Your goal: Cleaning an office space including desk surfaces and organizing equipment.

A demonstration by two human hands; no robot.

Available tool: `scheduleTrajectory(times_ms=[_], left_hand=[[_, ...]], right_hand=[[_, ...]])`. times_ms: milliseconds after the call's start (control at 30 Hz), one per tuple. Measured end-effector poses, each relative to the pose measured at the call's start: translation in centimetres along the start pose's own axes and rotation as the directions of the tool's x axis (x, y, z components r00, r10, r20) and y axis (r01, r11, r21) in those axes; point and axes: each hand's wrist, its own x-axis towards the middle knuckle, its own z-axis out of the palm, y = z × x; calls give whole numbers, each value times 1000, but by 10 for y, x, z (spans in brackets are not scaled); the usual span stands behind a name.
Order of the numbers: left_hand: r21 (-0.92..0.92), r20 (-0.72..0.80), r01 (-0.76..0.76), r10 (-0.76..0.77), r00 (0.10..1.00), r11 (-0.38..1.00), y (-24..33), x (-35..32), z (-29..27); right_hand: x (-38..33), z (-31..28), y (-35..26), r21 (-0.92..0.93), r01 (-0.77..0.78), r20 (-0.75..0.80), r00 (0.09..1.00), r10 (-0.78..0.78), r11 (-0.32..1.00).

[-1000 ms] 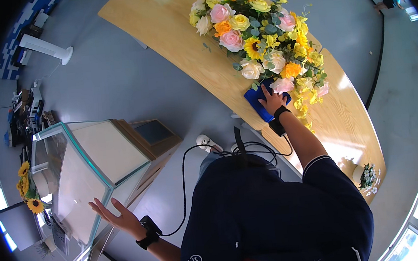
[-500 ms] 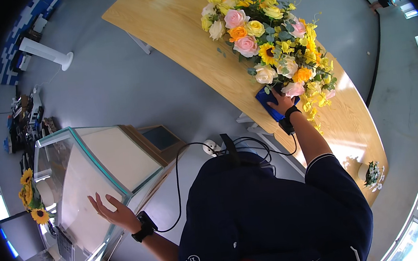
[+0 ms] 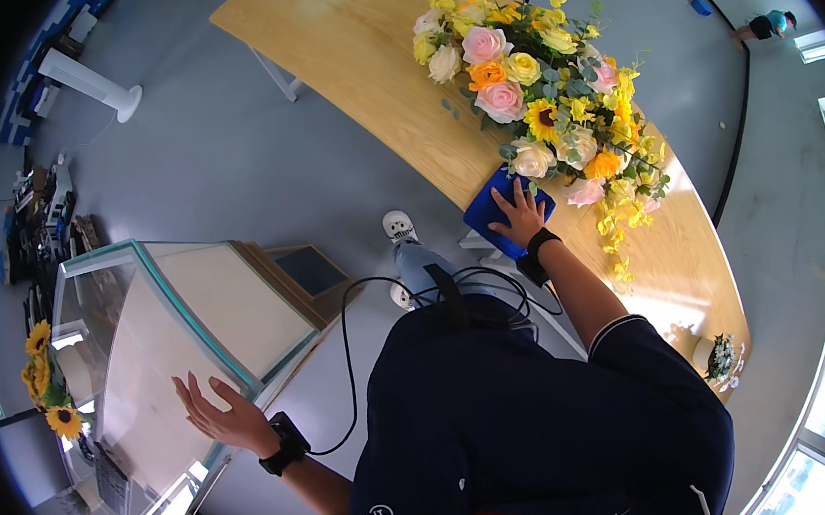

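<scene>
The right hand [image 3: 522, 215], fingers spread flat, presses a blue cloth [image 3: 499, 211] on the long wooden surface [image 3: 363, 54], touching the yellow-and-pink flower arrangement [image 3: 541, 96]. A wider wipe could snag blooms. The left hand [image 3: 217, 415], fingers apart, rests on the glass display case [image 3: 171, 330].

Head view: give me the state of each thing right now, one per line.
Blue cloth: flat on the wooden table, under the right hand.
Right hand: open, pressed on the cloth.
Left hand: open, palm resting on the glass case.
Flower arrangement: lying along the table.
</scene>
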Motion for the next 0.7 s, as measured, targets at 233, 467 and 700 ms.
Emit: scheduleTrajectory(times_ms=[233, 467, 700], left_hand=[[37, 66, 35, -37, 997, 999, 0, 2, 1], [137, 140, 118, -137, 981, 984, -3, 0, 4], [155, 155, 99, -123, 980, 983, 6, 9, 0]], right_hand=[[52, -10, -6, -15, -44, 65, 997, 45, 999], [94, -15, -13, -13, 6, 38, 999, -5, 1000], [117, -12, -35, -43, 43, -50, 998, -45, 998]])
